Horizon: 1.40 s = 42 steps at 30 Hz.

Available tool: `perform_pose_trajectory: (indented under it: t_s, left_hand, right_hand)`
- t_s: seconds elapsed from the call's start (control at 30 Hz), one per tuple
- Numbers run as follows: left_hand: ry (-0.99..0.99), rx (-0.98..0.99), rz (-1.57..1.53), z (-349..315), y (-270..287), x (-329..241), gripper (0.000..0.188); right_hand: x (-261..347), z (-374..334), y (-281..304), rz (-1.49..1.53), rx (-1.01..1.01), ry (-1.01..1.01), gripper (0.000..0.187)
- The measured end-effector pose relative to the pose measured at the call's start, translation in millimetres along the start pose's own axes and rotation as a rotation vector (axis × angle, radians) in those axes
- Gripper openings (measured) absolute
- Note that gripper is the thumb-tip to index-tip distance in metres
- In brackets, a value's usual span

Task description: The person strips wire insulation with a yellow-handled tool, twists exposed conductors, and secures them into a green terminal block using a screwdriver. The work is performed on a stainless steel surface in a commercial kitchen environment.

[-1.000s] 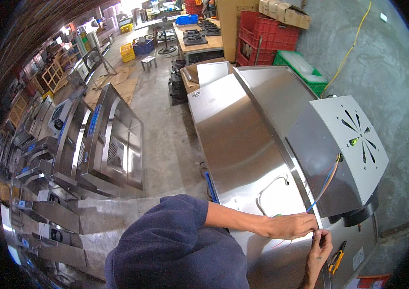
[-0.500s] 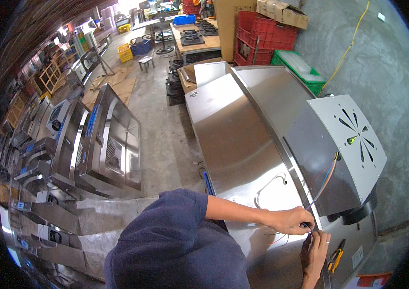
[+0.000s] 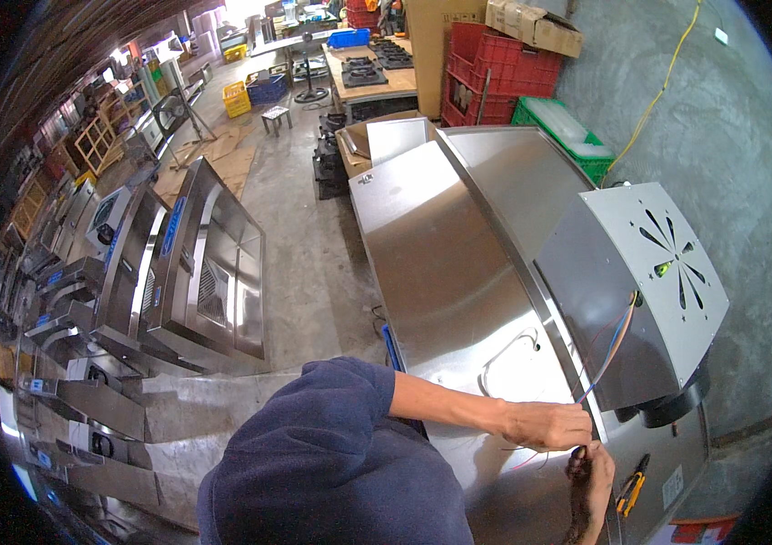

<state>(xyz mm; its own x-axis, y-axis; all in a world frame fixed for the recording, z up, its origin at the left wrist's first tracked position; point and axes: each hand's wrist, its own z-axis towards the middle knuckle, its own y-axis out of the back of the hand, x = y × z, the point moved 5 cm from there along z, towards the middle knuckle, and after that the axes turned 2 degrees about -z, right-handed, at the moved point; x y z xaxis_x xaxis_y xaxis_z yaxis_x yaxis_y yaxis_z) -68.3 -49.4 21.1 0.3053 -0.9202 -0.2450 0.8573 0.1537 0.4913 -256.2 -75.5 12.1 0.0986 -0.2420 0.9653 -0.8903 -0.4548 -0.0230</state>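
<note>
Several coloured electrical wires (image 3: 620, 334) come out of a hole in the side of a grey metal fan housing (image 3: 586, 300) and run down to my hands. Closed over them, my left hand (image 3: 547, 425) has its knuckles up, above the stainless steel panel (image 3: 440, 263). My right hand (image 3: 597, 477) meets its fingertips from below, fingers pinched on the wires. The wire ends between the fingers are hidden. Thin loose red and dark wires stick out to the left, under my left hand. Beside my right hand lies a yellow-and-black hand tool like pliers (image 3: 633, 486).
A white cable (image 3: 486, 372) loops out of a hole in the panel. Beyond the panel stand a cardboard box (image 3: 356, 150), red crates (image 3: 504, 68) and a green crate (image 3: 577, 145). Steel range hoods (image 3: 213, 263) stand on the floor at left. A concrete wall bounds the right.
My left hand has turned so its knuckles face up more, with the fingers folded in. My right hand has shifted slightly down, still close against it.
</note>
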Motion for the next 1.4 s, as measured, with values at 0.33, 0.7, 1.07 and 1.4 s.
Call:
perform_pose_trajectory:
  t_s: [0.33, 0.7, 1.07, 1.4]
  left_hand:
    - [0.597, -0.022, -0.581, 5.4, 2.0, 21.9, 0.016]
    - [0.058, 0.029, 0.013, -2.3, -5.3, -0.9, 0.013]
    - [1.046, 0.007, -0.648, 2.4, 28.2, 27.7, 0.026]
    - [1.114, -0.299, -0.701, -13.0, 71.3, 40.8, 0.022]
  right_hand:
    - [33.7, -13.9, -22.1, -1.369, -0.174, 0.915, 0.027]
    - [-8.8, 9.7, 1.7, 0.170, 0.019, 0.009, 0.021]
    - [18.7, -4.1, 23.3, -0.363, -0.454, 0.189, 0.029]
    - [-46.3, -16.3, 145.4, -0.510, -1.219, 0.295, 0.024]
